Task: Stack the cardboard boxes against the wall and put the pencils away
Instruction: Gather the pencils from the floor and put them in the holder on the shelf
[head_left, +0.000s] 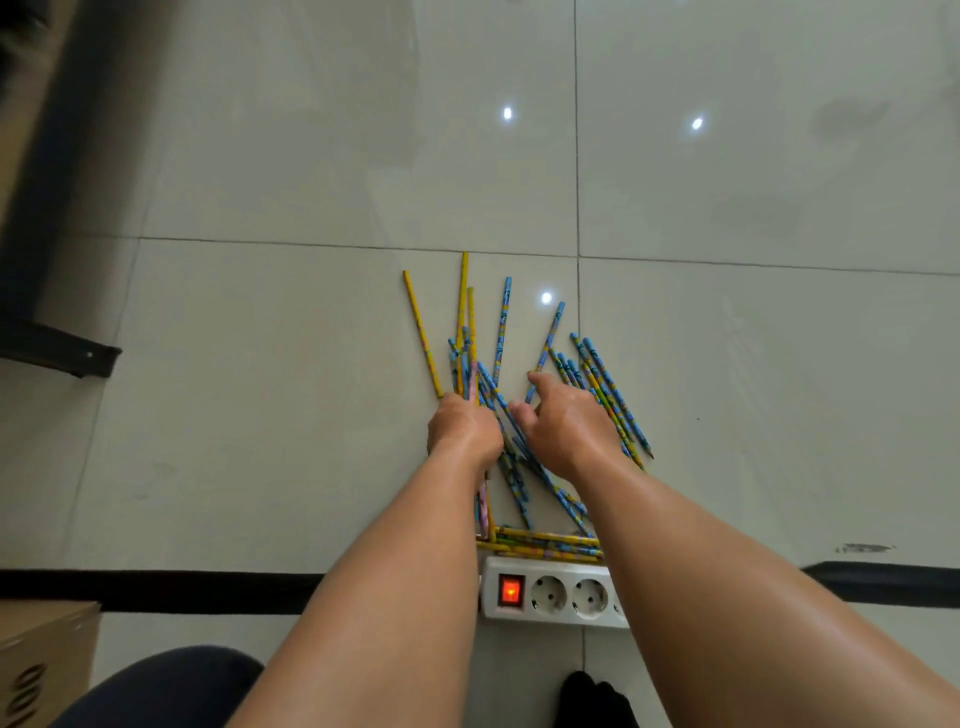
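— How do the hands sit, seen from the head camera?

— Both bare forearms reach forward and down, side by side. The left hand (464, 428) is knuckles up, its fingers curled round a bundle of pencils (608, 384). Yellow, blue and pink shafts stick out beyond the fist and back under the wrist. The right hand (569, 428) lies palm down over the heap, fingers loosely bent, forefinger at a blue pencil (whether it pinches that one I cannot tell).

— Do the two hands touch?

— No, they are close but apart.

— And the count?

— Well over a dozen pencils, strewn on the tiled floor (260, 415) in front of the person. I can't give an exact figure, because the hands and forearms cover many. Three yellow ones fan out at the far left. A few lie crosswise against one white power strip (550, 569), which shows one lit red switch (510, 591) and two sockets (549, 597). One cardboard box (47, 654) sits in the lower left corner, well apart from the pencils.
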